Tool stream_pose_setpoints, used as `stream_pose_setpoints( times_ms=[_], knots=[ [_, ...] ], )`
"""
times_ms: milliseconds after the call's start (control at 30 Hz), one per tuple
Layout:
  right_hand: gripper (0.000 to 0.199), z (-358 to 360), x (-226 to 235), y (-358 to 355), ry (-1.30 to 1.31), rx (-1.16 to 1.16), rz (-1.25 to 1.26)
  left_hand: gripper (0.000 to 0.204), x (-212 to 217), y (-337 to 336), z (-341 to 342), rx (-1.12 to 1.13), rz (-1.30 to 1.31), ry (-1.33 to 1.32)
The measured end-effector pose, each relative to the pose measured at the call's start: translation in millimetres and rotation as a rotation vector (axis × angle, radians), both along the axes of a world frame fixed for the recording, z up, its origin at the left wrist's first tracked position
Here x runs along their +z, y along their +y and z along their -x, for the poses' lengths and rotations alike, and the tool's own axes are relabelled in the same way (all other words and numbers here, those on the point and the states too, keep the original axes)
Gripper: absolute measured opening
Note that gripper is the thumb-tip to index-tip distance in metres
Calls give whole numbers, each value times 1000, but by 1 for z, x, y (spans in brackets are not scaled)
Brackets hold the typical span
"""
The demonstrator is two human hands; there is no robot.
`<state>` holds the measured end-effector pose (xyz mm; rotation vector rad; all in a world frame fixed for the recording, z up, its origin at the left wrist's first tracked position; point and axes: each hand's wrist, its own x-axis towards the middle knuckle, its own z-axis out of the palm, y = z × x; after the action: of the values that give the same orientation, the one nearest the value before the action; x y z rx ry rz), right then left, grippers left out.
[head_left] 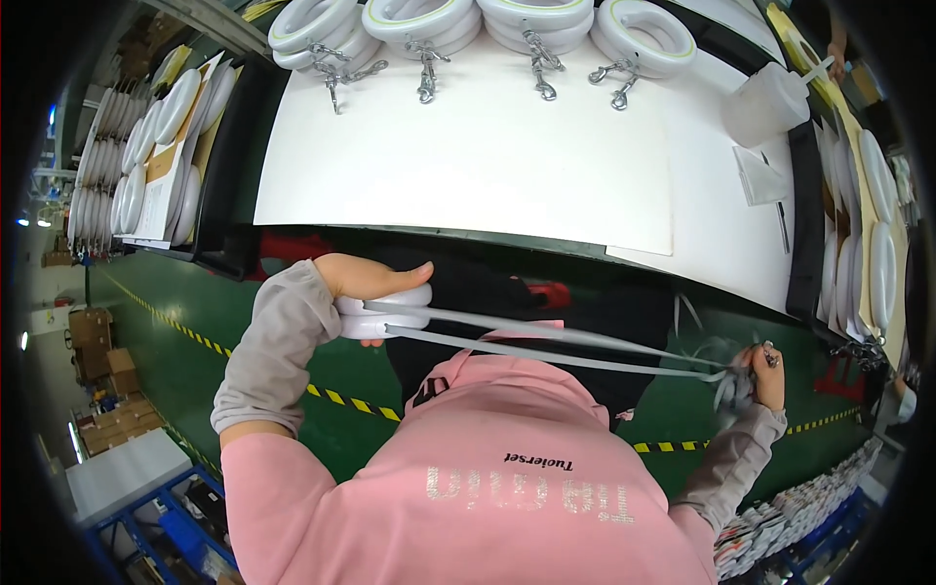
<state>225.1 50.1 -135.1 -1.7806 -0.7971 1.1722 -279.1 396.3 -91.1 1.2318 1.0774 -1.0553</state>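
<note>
My left hand [363,277] is wrapped round two white rounded casings [398,317] held together, its thumb along the top. Out of the casings come two grey flat straps [556,336], stretched taut across my front to the right. Closed at their far end is my right hand [770,382], with metal clips [772,357] showing at its fingers. A blurred bunch of loose strap hangs beside that hand, so its exact grip is partly smeared. Both hands are below the near edge of the white table [468,166].
Along the table's far side lie several white rings [424,24] with metal snap hooks [427,83]. A translucent jug [765,105], a small packet [759,175] and a pen [783,227] are at the right. Black crates [224,185] of white rings flank the table.
</note>
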Motion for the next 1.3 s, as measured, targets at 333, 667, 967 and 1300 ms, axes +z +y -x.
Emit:
stream_pose_setpoints(
  times_ms=[333,667,967,1300],
  knots=[
    [20,-76,-113,-79,724,-1306,-846,95,-48,-1,29,-89,-243,-275],
    [40,19,-24,38,1202,-743,-1098,90,-47,-14,-2,60,-13,-378],
    [33,185,27,171,1163,-466,-686,84,-18,-35,-31,285,297,-419],
    [17,270,20,156,296,50,-236,84,-31,-62,-52,499,136,-460]
  ],
)
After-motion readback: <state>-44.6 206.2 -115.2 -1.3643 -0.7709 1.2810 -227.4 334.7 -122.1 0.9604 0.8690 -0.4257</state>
